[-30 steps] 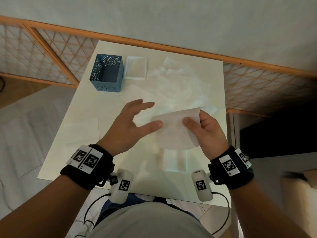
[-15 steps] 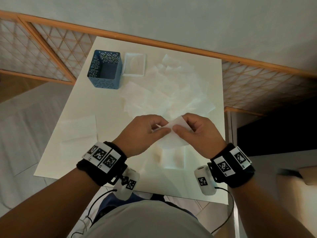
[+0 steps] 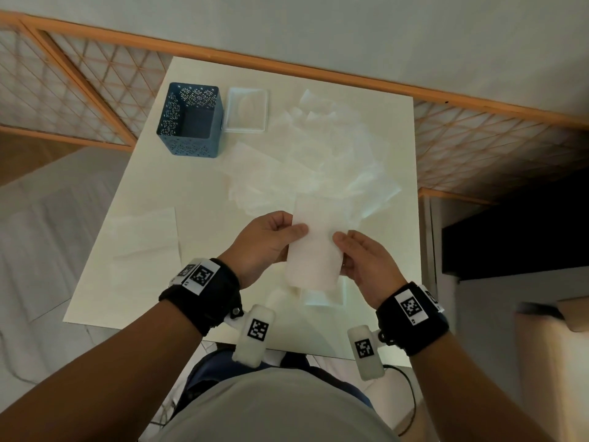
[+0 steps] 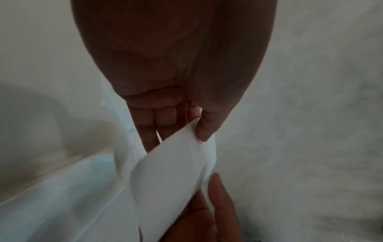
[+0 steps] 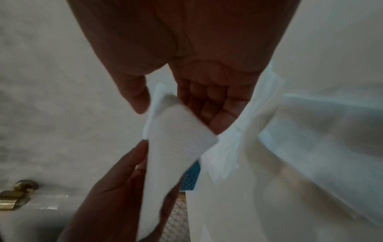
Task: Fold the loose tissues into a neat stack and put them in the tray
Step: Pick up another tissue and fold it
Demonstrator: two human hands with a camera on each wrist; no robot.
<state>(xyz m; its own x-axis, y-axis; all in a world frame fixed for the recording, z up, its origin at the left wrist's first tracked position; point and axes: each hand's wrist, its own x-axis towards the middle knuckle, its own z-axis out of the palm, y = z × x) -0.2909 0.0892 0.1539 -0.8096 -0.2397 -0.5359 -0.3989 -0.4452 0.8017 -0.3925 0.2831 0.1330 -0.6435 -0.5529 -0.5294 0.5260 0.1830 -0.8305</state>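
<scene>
Folding step: both hands, left hand point(image 3: 267, 239) and right hand point(image 3: 366, 260), pinch one tissue point(image 3: 314, 247) above the surface point(image 3: 134, 282) (tray point(image 3: 245, 129) far); next, crease it flat.

Head cam looks steeply down over the square white table point(image 3: 134, 250); both wrist cams sit close above it, sharing the folded white tissue point(image 4: 172, 176).

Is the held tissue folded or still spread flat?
Folded. The tissue is a narrow doubled strip, layered edges showing in the right wrist view, pinched on its left by the left hand and its right by the right hand.
</scene>
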